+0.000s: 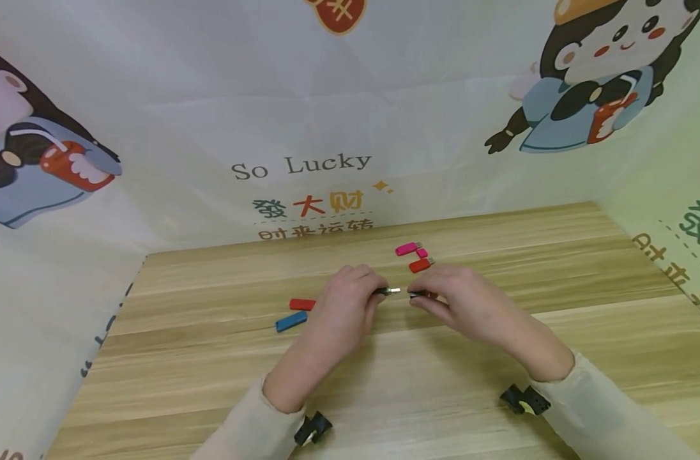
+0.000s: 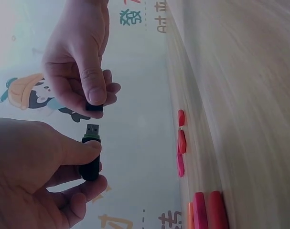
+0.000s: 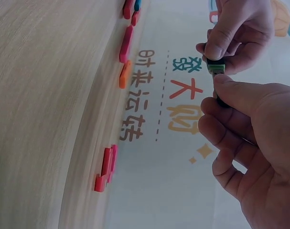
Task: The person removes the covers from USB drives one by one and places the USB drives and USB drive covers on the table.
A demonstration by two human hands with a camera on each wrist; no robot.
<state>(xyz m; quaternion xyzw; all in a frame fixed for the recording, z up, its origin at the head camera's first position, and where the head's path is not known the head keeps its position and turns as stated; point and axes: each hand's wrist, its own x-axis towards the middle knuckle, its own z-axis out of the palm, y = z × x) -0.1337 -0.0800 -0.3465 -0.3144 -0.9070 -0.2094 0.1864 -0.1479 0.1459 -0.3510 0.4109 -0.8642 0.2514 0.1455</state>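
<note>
My left hand (image 1: 344, 310) pinches a black USB flash drive (image 2: 90, 168) between thumb and fingers. A green band circles its end, and the bare metal plug (image 2: 92, 129) points toward the other hand. Facing it, my right hand (image 1: 465, 297) pinches a small black cap (image 2: 94, 108) between thumb and fingertips. In the left wrist view a narrow gap separates cap and plug. Both hands are held over the wooden table, plug and cap roughly in line. Fingers cover part of the cap in the right wrist view.
Beyond the hands lie a pink flash drive (image 1: 407, 250), a small pink cap (image 1: 421, 253) and a red flash drive (image 1: 419, 266). Left of my left hand are a red stick (image 1: 301, 305) and a blue one (image 1: 291, 321). An orange piece (image 3: 125, 75) shows in the right wrist view.
</note>
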